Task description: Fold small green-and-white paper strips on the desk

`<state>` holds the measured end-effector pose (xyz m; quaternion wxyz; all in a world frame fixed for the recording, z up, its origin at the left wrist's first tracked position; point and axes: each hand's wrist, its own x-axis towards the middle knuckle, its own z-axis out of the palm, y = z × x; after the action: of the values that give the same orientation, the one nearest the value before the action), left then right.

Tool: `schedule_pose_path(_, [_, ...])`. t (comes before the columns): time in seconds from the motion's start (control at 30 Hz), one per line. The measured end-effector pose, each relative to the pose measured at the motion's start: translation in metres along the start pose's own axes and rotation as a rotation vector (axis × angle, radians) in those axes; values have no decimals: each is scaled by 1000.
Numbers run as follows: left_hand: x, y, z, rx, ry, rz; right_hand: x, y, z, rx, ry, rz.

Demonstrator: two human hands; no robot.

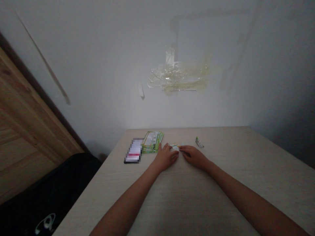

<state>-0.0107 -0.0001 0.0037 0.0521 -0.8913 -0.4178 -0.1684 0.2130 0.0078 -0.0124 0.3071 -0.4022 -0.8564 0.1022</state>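
Observation:
On the table, a small white, green and orange printed packet [175,148] lies between my two hands, its far edge showing beyond the fingertips. My left hand [166,158] is closed on its left side, with the thumb and fingers near together. From the right, my right hand [195,156] pinches the near right part of the same packet. The fingers cover much of it, so its exact form is hidden. Just left of my left hand sits a stack of similar green and white printed packets [151,140].
A phone [133,151] with a blurred screen lies left of the stack. Right of my hands rests a small crumpled green and white scrap [199,142]. The pale wooden table [228,141] meets a wall with peeling tape [179,77]. A black bag-like thing [66,180] stands at the left.

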Motion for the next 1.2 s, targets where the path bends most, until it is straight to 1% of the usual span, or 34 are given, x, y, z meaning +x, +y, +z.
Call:
schedule_pose_path(0.2, [2, -1, 6, -78, 22, -39, 0, 4, 2, 12, 4, -6])
schedule_pose_path(0.37, [3, -5, 4, -123, 37, -29, 0, 0, -1, 23, -2, 2])
schedule_pose_path(0.53, [2, -3, 1, -113, 46, -32, 0, -2, -3, 48, 13, 10])
schedule_pose_path(0.77, [1, -4, 3, -106, 50, -50, 0, -3, -3, 59, 15, 8])
schedule_pose_path(1.0, [3, -6, 3, -92, 63, -52, 1, -4, -3, -7, -18, -4])
schedule_pose_path(1.1, [4, -7, 5, -82, 76, -75, 2, -5, -3, -31, -32, -31])
schedule_pose_path(1.2, [3, -8, 8, -84, 57, -86, 2, -6, -4, -43, -43, -52])
